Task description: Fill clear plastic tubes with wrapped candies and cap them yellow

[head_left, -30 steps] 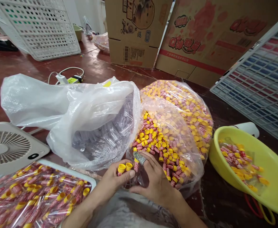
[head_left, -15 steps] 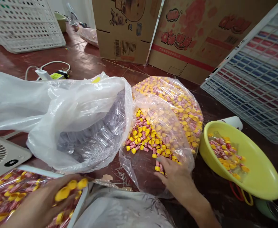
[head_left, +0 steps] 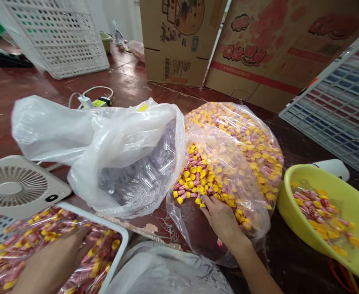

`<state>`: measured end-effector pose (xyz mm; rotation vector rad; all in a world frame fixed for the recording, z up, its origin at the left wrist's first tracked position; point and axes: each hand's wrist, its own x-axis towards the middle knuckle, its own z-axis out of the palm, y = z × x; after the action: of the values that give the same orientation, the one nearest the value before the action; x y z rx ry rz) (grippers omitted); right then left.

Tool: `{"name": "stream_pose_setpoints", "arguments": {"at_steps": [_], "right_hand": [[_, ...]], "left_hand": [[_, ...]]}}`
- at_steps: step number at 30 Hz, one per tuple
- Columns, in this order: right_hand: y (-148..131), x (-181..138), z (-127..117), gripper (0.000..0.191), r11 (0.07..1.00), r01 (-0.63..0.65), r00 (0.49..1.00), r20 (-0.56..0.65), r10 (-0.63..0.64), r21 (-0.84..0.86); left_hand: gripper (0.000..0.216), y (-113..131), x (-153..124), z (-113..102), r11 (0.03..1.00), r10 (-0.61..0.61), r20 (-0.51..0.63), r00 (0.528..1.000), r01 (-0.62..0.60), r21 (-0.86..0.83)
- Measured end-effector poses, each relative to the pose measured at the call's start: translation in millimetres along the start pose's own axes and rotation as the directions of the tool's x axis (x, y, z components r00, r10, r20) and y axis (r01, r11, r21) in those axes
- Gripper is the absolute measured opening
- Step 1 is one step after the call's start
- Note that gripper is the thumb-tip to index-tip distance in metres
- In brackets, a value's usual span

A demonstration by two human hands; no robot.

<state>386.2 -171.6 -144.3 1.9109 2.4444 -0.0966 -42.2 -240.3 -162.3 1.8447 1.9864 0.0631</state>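
head view: right hand among yellow caps, clear bag alongside.

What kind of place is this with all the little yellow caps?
Probably a small packing workshop. Clear plastic bags of yellow-capped red-patterned pieces lie on the dark red floor, printed brown cardboard cartons and white perforated plastic crates stand behind.

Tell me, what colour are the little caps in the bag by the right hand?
Yellow. The caps sit on red-and-white striped pieces, clearest in the head view.
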Motion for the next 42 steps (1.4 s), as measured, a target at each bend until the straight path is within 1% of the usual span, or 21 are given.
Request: {"name": "stream_pose_setpoints", "arguments": {"at_steps": [1, 2, 4, 5, 8, 11, 13, 15, 16, 17, 18, 20, 22, 25, 30, 32, 35, 37, 39, 40, 42], "right_hand": [[-0.6, 4.2, 1.3, 0.013, 1.000, 0.026, 1.000, -0.013, -0.026, 0.003], [-1.0, 7.4, 2.5, 0.013, 0.999, 0.049, 0.999, -0.022, -0.049, 0.005], [-1.2, 10.8, 5.0, 0.014, 0.996, 0.084, 0.996, -0.035, -0.084, 0.005], [-0.8, 11.0, 6.2, 0.015, 0.995, 0.096, 0.995, -0.041, -0.095, 0.005], [4.1, 6.4, 8.9, 0.021, 0.996, 0.094, 0.993, -0.070, -0.094, 0.003], [11.7, -4.0, 4.8, 0.022, 0.991, 0.080, 0.982, -0.181, -0.059, 0.108], [13.5, -11.3, -4.0, 0.022, 0.952, 0.096, 0.964, -0.264, -0.017, 0.291], [9.6, -16.2, -16.3, 0.020, 0.862, 0.115, 0.954, -0.297, 0.043, 0.493], [5.3, -17.2, -22.7, 0.018, 0.808, 0.121, 0.951, -0.301, 0.072, 0.576], [-0.1, -17.0, -28.9, 0.016, 0.755, 0.132, 0.950, -0.299, 0.088, 0.643], [-6.3, -15.8, -34.5, 0.015, 0.707, 0.148, 0.951, -0.295, 0.089, 0.692], [-18.9, -11.5, -43.3, 0.016, 0.631, 0.193, 0.953, -0.297, 0.062, 0.751], [-28.6, -6.5, -49.5, 0.017, 0.583, 0.233, 0.957, -0.290, 0.006, 0.779], [-33.5, -1.8, -56.0, 0.020, 0.566, 0.258, 0.962, -0.263, -0.075, 0.783], [-28.1, -1.9, -59.1, 0.028, 0.585, 0.260, 0.966, -0.203, -0.162, 0.769], [-28.0, -2.7, -57.0, 0.028, 0.583, 0.261, 0.965, -0.191, -0.179, 0.769], [-30.4, -5.3, -53.8, 0.028, 0.601, 0.254, 0.967, -0.209, -0.145, 0.757], [-32.5, -9.1, -52.4, 0.027, 0.603, 0.263, 0.965, -0.219, -0.147, 0.753], [-35.9, -14.4, -49.9, 0.019, 0.616, 0.303, 0.953, -0.238, -0.187, 0.727], [-38.5, -17.1, -47.4, 0.020, 0.640, 0.331, 0.943, -0.260, -0.206, 0.693], [-45.6, -21.4, -39.7, 0.048, 0.720, 0.376, 0.917, -0.343, -0.202, 0.582]], "left_hand": [[0.034, 19.9, 3.8, -11.4, 0.999, 0.030, -0.008, 1.000, -0.030, 0.040], [0.033, 41.0, 9.8, -21.5, 0.994, 0.090, -0.050, 0.995, -0.087, 0.061], [0.032, 82.4, 28.6, -34.8, 0.970, 0.220, -0.147, 0.964, -0.200, 0.136], [0.032, 100.9, 40.9, -37.4, 0.948, 0.286, -0.163, 0.944, -0.255, 0.188], [0.039, 140.9, 80.8, -33.2, 0.883, 0.397, -0.084, 0.914, -0.355, 0.307], [0.038, 155.3, 107.9, -24.1, 0.862, 0.422, -0.029, 0.906, -0.391, 0.321], [0.031, 154.0, 112.2, -21.2, 0.863, 0.430, -0.033, 0.902, -0.399, 0.311], [0.020, 149.2, 105.5, -21.2, 0.895, 0.420, -0.067, 0.905, -0.401, 0.195], [0.013, 147.3, 98.8, -21.7, 0.914, 0.404, -0.084, 0.911, -0.399, 0.070], [0.009, 146.5, 90.6, -22.2, 0.916, 0.382, -0.088, 0.920, -0.390, -0.099], [0.008, 147.2, 81.3, -22.5, 0.883, 0.360, -0.074, 0.930, -0.365, -0.296], [0.015, 153.2, 62.4, -22.1, 0.723, 0.363, 0.028, 0.931, -0.262, -0.639], [0.025, 162.9, 46.7, -20.6, 0.571, 0.428, 0.146, 0.892, -0.142, -0.809], [0.027, 175.1, 34.0, -16.3, 0.495, 0.511, 0.221, 0.831, -0.074, -0.866], [0.020, 181.1, 28.6, -1.7, 0.322, 0.555, 0.272, 0.786, 0.098, -0.942], [0.018, 184.7, 26.8, 4.8, 0.284, 0.574, 0.280, 0.769, 0.134, -0.950], [0.016, 193.2, 24.2, 11.6, 0.217, 0.604, 0.276, 0.748, 0.178, -0.960], [0.017, 198.5, 23.1, 13.8, 0.146, 0.609, 0.274, 0.745, 0.235, -0.961], [0.020, 202.3, 22.2, 15.5, 0.065, 0.585, 0.274, 0.764, 0.293, -0.954], [0.022, 204.0, 21.8, 16.7, 0.021, 0.568, 0.276, 0.776, 0.321, -0.947], [0.025, 207.9, 20.8, 20.1, -0.072, 0.539, 0.278, 0.795, 0.372, -0.925]]}}
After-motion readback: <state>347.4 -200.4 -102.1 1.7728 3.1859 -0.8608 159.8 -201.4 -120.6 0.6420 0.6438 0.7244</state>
